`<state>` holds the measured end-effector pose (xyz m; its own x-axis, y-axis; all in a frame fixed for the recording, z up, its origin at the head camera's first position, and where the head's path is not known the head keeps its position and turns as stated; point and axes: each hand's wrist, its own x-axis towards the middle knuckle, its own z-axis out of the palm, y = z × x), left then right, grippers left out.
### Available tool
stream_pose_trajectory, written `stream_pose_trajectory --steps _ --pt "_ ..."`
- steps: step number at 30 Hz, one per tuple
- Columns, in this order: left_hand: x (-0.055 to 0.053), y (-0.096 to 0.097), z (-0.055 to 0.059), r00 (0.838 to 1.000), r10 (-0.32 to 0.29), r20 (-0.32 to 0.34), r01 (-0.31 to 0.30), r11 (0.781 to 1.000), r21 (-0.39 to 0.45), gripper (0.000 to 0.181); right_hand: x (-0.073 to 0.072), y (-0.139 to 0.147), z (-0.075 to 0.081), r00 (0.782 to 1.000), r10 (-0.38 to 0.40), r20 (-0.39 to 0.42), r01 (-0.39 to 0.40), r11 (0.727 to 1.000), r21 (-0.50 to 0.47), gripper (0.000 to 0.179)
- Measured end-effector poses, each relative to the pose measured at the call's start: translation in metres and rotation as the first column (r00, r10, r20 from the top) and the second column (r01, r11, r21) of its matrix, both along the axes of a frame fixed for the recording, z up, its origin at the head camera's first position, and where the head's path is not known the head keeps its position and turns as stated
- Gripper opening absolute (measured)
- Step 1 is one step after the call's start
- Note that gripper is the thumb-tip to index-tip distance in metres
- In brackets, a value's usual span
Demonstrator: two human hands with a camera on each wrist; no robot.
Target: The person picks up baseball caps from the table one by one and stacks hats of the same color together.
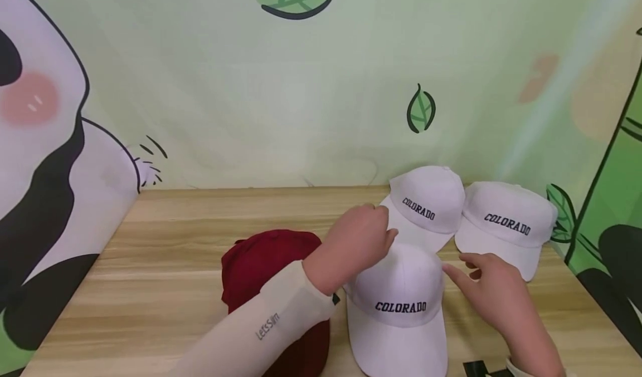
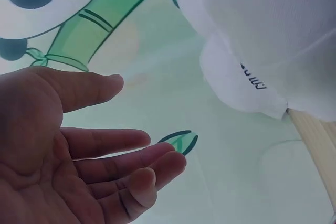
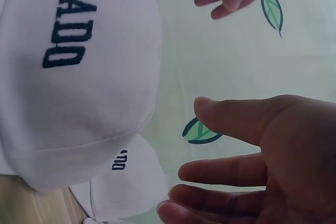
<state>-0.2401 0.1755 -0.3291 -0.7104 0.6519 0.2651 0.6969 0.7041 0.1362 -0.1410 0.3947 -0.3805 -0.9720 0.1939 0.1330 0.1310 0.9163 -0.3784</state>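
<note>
A white baseball cap [image 1: 401, 277] lettered COLORADO stands at the front of the table, its brim toward me. My left hand [image 1: 357, 246] hovers over its upper left side, while my right hand [image 1: 494, 288] is by its right side. In the left wrist view the left fingers [image 2: 118, 137] are loosely spread and hold nothing. Likewise, the right wrist view shows the right hand [image 3: 278, 156] with thumb and fingers apart, near the white cap [image 3: 100, 82] but not on it. Left of these, a dark red cap [image 1: 273, 254] is partly covered by my left forearm.
Two more white COLORADO caps, one behind [image 1: 433, 193] and one at the right [image 1: 511, 213], sit side by side near the back edge. The wooden table [image 1: 170, 243] meets a green printed backdrop [image 1: 225, 87] with leaves and a panda.
</note>
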Motion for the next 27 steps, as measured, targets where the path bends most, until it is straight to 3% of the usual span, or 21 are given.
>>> stream_pose_trajectory --steps 7,19,27 --pt "-0.022 0.018 0.006 1.0 -0.002 -0.03 0.0 0.999 -0.041 0.023 -0.012 0.001 -0.001 1.0 0.005 -0.001 -0.005 1.0 -0.003 0.063" --pt "-0.064 0.049 0.02 0.987 0.12 0.105 -0.107 0.987 -0.118 0.021 -0.034 0.008 -0.006 1.0 -0.001 0.026 0.001 1.0 -0.011 0.06" --pt "-0.083 0.059 0.014 0.974 0.144 0.172 -0.116 0.979 -0.165 0.019 -0.045 0.015 -0.013 0.999 -0.008 0.041 0.008 1.0 0.008 0.057"
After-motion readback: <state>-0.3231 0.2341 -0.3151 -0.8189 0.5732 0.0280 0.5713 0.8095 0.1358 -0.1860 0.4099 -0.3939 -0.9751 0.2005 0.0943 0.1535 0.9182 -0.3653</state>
